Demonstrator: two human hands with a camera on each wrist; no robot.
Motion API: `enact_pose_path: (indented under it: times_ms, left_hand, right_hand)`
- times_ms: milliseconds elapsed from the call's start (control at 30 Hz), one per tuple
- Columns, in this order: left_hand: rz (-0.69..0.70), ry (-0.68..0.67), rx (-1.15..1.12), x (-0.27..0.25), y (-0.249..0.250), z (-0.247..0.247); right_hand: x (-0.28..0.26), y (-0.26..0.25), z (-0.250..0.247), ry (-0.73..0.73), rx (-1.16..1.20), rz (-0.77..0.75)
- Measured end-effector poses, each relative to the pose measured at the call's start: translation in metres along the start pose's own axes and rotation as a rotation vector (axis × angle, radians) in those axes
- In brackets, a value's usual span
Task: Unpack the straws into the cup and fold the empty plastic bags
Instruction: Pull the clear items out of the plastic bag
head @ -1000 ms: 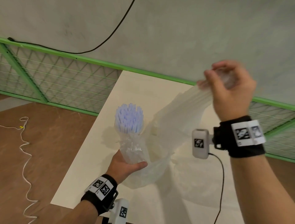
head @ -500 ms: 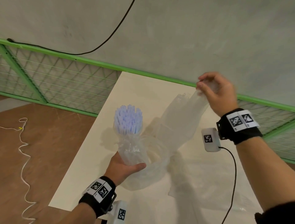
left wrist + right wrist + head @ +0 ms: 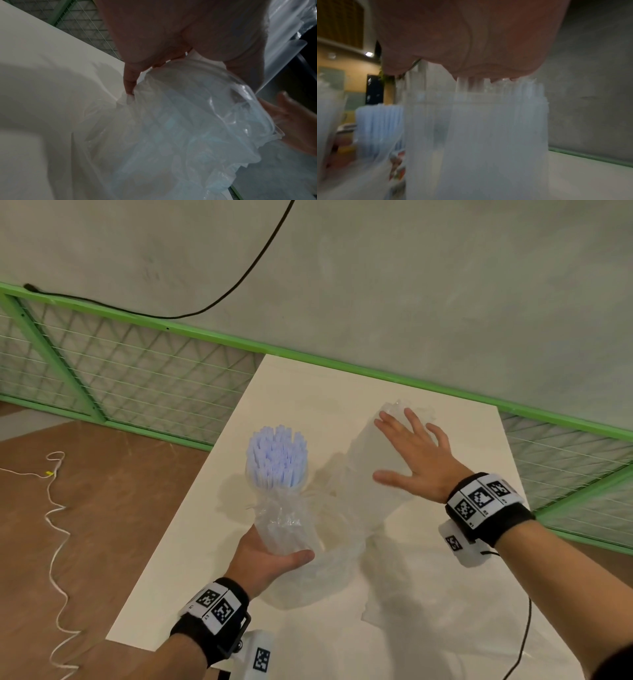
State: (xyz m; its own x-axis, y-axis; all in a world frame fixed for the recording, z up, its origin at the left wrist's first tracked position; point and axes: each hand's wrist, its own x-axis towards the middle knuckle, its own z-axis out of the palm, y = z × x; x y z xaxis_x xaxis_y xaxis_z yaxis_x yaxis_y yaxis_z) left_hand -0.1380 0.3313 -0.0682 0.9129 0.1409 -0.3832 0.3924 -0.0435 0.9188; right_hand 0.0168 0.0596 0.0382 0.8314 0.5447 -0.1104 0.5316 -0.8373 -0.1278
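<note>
Far to my left a white cord (image 3: pixel 51 529) snakes over the brown floor, short of the green mesh fence (image 3: pixel 144 378). On the white table (image 3: pixel 191 542), my left hand (image 3: pixel 263 563) wraps fingers and thumb round the clear cup (image 3: pixel 286 529) — it stands upright, draped in crinkled plastic, with the pale blue straws (image 3: pixel 276 460) bunched in it, their tips fanning above the rim. Just to the right stands a tall clear plastic bag (image 3: pixel 363 474), leaning away from the cup, its lower end crumpled on the table beside my left thumb. My right hand (image 3: pixel 414 460) lies flat against that bag, fingers straight and spread wide, gripping nothing — the wrist view there is blurred.
</note>
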Motion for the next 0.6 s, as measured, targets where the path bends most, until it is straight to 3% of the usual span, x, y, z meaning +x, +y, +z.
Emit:
enact_pose_path:
  times_ms: [167, 333, 500, 600]
  left_hand:
    - [-0.001, -0.009, 0.001, -0.001, 0.001, 0.000]
    - [0.000, -0.009, 0.008, -0.001, -0.001, 0.001]
    - [0.004, -0.011, 0.006, -0.002, -0.001, 0.000]
    - [0.000, -0.021, 0.000, -0.003, -0.001, -0.002]
  right_hand:
    - [0.001, 0.008, 0.007, -0.017, -0.141, -0.005]
    - [0.010, -0.007, 0.006, 0.146, -0.078, -0.011]
    - [0.030, -0.024, 0.013, 0.193, -0.048, -0.096]
    - [0.039, -0.025, 0.022, 0.367, 0.114, -0.113]
